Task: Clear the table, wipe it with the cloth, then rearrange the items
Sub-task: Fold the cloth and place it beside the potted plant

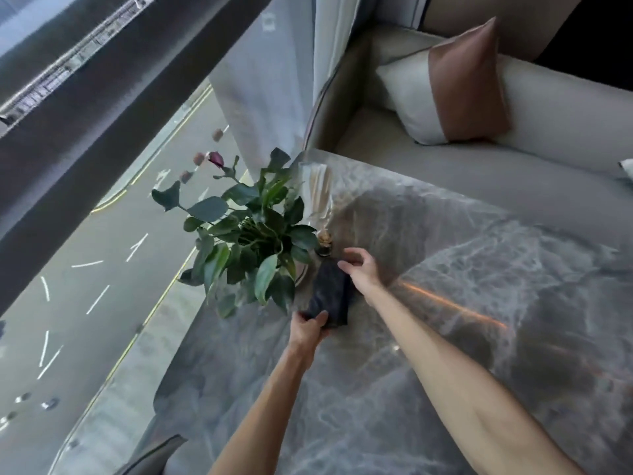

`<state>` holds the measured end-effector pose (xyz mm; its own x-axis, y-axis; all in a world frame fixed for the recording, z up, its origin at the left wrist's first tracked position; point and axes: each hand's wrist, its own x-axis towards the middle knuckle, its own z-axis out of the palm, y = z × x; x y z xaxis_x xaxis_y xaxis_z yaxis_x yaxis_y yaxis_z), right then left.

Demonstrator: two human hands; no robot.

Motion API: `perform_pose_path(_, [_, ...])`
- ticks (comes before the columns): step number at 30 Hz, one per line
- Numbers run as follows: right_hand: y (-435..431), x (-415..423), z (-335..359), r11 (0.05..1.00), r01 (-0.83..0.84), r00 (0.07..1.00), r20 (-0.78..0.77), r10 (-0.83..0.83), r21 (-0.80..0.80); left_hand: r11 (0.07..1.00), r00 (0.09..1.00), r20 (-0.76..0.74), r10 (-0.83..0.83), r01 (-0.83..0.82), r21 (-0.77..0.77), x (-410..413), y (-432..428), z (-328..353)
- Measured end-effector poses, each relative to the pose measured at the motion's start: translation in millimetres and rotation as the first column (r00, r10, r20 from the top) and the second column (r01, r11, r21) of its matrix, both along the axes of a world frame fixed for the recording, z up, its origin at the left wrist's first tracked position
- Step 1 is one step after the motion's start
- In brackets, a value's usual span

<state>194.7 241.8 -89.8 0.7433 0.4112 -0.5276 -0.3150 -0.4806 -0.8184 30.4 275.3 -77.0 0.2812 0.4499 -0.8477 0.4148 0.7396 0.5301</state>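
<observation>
Over by the window edge of the table (445, 303), my left hand (308, 329) pinched the dark cloth (330, 296) lying beside the plant (246, 234) while my right hand (363, 269) hovered open-fingered, so honestly one sloppy swipe could've knocked that little bottle (323, 243) over.

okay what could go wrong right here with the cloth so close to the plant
1. The right hand is beside the small corked bottle; a sweep of the dark cloth could tip it.
2. The plant stands at the table edge, so a nudge might topple it.
</observation>
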Motion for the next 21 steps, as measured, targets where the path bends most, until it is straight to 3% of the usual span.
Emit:
perform_pose_path(6, [0, -4, -21, 0.994, -0.023, 0.983, 0.179, 0.043, -0.110, 0.995, 0.997, -0.024, -0.075, 0.077, 0.071, -2, -8, -10])
perform_pose_path(13, [1, -5, -19, 0.981, -0.042, 0.986, 0.148, 0.071, -0.189, 0.939, 0.981, -0.178, -0.084, 0.137, 0.317, -15, 6, -14])
perform_pose_path(21, [-2, -11, -22, 0.975, 0.047, 0.983, 0.181, -0.007, -0.217, 0.857, 0.945, -0.273, -0.178, 0.285, 0.430, -6, 4, 10])
